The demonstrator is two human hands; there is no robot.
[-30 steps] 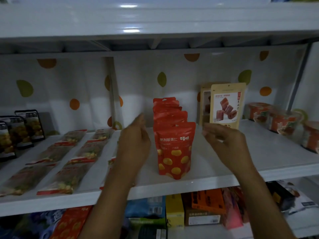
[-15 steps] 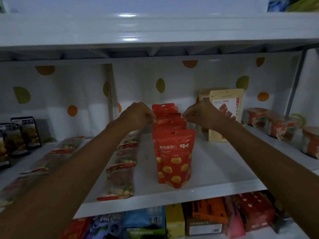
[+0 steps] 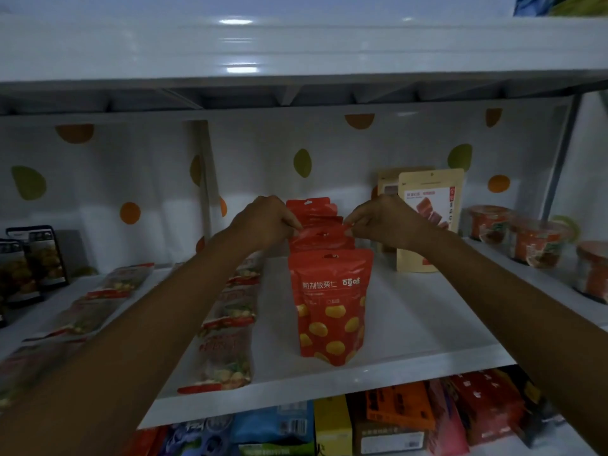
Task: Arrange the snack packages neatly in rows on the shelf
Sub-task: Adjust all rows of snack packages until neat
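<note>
Your left hand (image 3: 263,222) and right hand (image 3: 385,222) are now farther in than the front red pouch (image 3: 330,304), each pinching a top corner of a middle pouch (image 3: 320,233). The row stands mid-shelf (image 3: 427,324); you're likely straightening it.

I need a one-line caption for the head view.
Left hand and right hand pinch the top of a red pouch in a row on the shelf.

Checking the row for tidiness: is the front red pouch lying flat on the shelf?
No, the front red pouch stands upright on the shelf, facing forward.
</note>
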